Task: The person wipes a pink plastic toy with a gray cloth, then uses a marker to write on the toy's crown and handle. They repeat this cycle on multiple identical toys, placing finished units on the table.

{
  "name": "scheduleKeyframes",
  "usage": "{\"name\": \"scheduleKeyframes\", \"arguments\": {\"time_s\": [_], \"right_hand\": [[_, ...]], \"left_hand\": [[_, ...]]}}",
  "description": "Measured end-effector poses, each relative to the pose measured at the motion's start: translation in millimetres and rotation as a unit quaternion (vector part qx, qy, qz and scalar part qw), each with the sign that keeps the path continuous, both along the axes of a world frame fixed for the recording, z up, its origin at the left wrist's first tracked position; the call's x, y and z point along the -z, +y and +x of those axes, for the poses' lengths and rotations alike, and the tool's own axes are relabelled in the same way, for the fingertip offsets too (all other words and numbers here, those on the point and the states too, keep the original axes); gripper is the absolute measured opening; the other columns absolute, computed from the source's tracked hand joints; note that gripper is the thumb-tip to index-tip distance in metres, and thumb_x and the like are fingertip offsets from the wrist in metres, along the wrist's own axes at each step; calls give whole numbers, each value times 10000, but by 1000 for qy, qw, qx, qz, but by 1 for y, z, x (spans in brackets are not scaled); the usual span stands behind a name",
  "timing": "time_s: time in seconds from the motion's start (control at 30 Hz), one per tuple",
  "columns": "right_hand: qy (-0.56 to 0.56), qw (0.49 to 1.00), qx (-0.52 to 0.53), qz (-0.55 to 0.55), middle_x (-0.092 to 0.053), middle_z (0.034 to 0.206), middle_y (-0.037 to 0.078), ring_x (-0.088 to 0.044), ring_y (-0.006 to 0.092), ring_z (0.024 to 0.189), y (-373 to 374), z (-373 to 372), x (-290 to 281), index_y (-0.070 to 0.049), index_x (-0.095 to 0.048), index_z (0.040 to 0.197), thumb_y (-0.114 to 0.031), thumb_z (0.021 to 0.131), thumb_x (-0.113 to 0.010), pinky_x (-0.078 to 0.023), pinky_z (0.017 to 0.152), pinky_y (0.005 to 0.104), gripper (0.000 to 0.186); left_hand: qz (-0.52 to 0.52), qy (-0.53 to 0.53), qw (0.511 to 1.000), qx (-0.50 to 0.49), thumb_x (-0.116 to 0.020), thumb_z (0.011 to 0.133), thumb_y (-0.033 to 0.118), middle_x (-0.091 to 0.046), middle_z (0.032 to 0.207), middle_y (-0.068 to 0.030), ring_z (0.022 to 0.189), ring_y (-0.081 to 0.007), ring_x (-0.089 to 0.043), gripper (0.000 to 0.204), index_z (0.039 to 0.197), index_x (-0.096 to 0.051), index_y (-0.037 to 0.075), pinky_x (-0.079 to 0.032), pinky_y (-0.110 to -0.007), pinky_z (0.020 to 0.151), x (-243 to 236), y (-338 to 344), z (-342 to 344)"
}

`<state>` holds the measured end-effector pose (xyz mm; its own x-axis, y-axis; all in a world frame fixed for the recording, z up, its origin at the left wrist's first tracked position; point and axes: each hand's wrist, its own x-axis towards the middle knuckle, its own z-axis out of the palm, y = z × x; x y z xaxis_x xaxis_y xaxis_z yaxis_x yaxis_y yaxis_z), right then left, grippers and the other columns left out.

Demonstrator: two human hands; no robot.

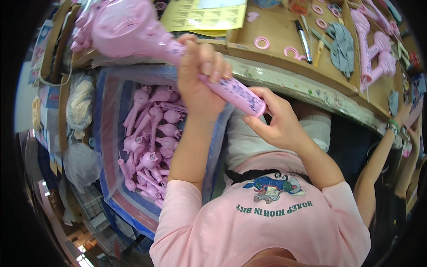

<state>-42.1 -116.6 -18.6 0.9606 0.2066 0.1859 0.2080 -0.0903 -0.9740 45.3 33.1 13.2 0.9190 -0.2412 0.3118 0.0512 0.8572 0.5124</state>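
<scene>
A pink plastic wand-shaped piece, with a wide round head and a long handle bearing dark printing, is held slantwise above the table's front edge. Its head lies at the upper left and the handle runs down to the right. My left hand is wrapped round the handle near its middle. With thumb and fingers, my right hand grips the handle's lower end. What exactly the piece is for cannot be told.
A striped blue bag full of similar pink pieces stands at my left. Cardboard trays on the table hold pink rings, a black marker, a grey cloth and yellow paper. Another person's arm works at the right.
</scene>
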Motion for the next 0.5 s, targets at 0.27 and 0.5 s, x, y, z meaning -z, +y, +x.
{"name": "scheduleKeyframes", "arguments": {"time_s": [0.27, 0.5], "right_hand": [[-7, 998, 22, -54, -603, 865, 172, -608, 304, 729, 9, -4, 3, -3, -496, 1127, -119, 778, -665, -482, 674, 343, 405], [287, 896, -209, 266, -548, 884, 6, -495, 84, 744, -1, -3, 14, -22, -494, 1124, -95, 772, -670, -434, 692, 241, 400]], "left_hand": [[133, 25, 990, -40, -579, 927, 180, -459, 632, -16, 479, -103, -450, 195, 1069, -474, 99, -417, -267, 475, -2, -16, -9], [79, 51, 996, 6, -359, 965, 530, -472, 725, -18, 564, -114, -447, 561, 1249, -443, 54, -396, -260, 550, -5, -19, -8]]}}
